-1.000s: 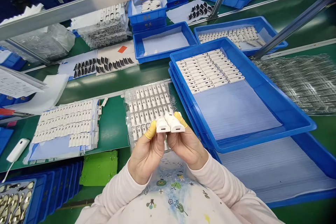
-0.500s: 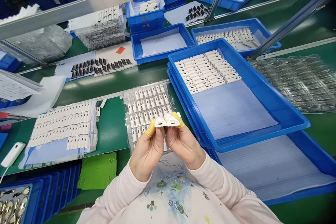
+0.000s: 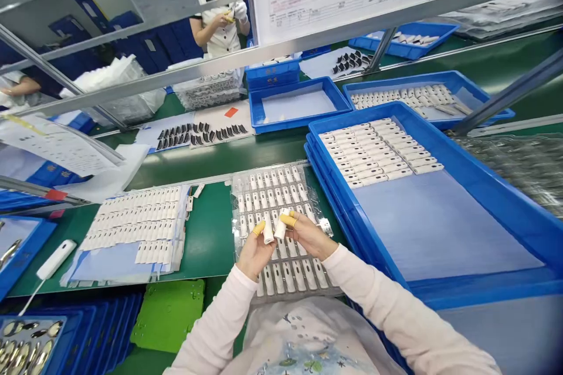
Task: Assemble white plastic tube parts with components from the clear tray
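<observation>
My left hand (image 3: pixel 255 255), a yellow finger cot on its thumb, is closed on a small white plastic casing (image 3: pixel 268 229). Yellow cots also cover fingertips of my right hand (image 3: pixel 311 237), which grips a second white casing (image 3: pixel 280 228). Side by side, the two casings tilt slightly towards each other; I cannot tell whether they touch. Below both hands lies a clear blister tray (image 3: pixel 235 240) with rows of similar white casings, each with a dark oval opening.
To the right, stacked blue trays (image 3: pixel 461 240) carry rows of white casings (image 3: pixel 378 152) on a paper liner. Layered sheets of casings (image 3: pixel 132 217) lie left, beside a white corded device (image 3: pixel 56 259). Black curved pieces (image 3: pixel 202 133) sit further back. A metal rail (image 3: pixel 176 73) crosses above; a person (image 3: pixel 220 17) stands beyond.
My hands have moved forward from my body, out over the blister tray, still holding both casings. Their end faces pointed at me before; now their long sides show. My view has tipped upward.
</observation>
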`<state>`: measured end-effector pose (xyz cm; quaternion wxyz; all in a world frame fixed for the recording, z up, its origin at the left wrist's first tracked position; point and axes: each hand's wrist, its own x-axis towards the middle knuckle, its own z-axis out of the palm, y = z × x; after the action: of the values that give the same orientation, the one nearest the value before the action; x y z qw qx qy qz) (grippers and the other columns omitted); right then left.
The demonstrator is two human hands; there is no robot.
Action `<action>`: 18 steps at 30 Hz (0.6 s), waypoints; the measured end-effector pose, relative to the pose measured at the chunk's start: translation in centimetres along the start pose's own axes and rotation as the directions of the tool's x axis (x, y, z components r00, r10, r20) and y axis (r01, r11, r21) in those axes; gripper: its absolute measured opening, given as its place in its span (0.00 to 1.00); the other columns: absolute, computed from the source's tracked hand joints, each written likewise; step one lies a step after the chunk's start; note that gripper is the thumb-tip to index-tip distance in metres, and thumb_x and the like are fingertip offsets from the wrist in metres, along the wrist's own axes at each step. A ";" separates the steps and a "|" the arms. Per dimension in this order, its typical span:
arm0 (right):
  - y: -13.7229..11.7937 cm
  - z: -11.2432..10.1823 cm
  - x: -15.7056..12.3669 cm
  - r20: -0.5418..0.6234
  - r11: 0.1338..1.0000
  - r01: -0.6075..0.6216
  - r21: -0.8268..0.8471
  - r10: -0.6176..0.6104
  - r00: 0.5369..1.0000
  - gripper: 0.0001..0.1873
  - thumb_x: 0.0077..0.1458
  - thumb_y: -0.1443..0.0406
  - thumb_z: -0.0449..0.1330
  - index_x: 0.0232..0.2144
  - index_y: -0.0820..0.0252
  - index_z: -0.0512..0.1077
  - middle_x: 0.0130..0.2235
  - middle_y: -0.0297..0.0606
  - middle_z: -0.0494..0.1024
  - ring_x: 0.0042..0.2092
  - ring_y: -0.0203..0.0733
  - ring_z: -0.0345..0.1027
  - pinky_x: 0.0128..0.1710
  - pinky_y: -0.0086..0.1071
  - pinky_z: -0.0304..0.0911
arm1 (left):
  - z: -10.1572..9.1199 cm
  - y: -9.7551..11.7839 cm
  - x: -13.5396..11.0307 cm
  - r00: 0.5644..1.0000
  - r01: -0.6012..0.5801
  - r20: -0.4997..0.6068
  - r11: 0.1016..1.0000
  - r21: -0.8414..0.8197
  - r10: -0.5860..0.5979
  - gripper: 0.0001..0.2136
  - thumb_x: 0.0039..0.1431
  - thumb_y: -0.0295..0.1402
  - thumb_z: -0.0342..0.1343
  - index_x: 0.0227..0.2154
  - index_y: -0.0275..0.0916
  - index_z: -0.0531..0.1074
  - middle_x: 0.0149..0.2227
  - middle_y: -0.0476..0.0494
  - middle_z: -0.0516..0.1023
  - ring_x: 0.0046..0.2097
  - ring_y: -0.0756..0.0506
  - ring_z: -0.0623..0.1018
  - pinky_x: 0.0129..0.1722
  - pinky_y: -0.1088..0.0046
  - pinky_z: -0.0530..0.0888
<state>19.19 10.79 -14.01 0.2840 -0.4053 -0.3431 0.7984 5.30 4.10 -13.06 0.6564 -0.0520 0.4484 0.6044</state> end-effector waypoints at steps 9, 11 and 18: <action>0.1 3.0 16.6 -0.064 0.844 0.060 -0.533 -0.111 0.992 0.18 0.65 0.60 0.60 0.53 0.61 0.69 0.51 0.42 0.75 0.46 0.44 0.73 0.45 0.43 0.73 | -5.8 10.4 14.0 0.923 -0.285 -0.041 0.751 0.595 0.383 0.16 0.65 0.38 0.57 0.53 0.37 0.70 0.52 0.39 0.75 0.47 0.43 0.79 0.45 0.59 0.79; -0.3 4.5 19.1 -0.075 0.792 0.090 -0.604 -0.169 0.983 0.19 0.65 0.59 0.60 0.55 0.61 0.69 0.54 0.44 0.74 0.50 0.46 0.73 0.48 0.46 0.72 | -5.5 12.5 16.2 0.906 -0.310 0.016 0.638 0.705 0.422 0.17 0.65 0.38 0.57 0.54 0.37 0.70 0.52 0.39 0.75 0.47 0.42 0.79 0.45 0.58 0.79; -1.3 7.7 23.1 -0.060 0.617 0.164 -0.770 -0.326 0.944 0.19 0.64 0.59 0.60 0.54 0.61 0.70 0.54 0.44 0.74 0.51 0.47 0.72 0.49 0.47 0.72 | -2.2 15.6 20.3 0.861 -0.379 0.269 0.191 0.905 0.432 0.17 0.65 0.37 0.58 0.54 0.37 0.70 0.53 0.39 0.75 0.49 0.42 0.78 0.47 0.56 0.78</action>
<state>1.17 26.08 -20.12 0.2281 -0.5110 -0.6664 0.4927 -11.69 22.00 -20.19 0.3674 0.4440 0.7246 0.3779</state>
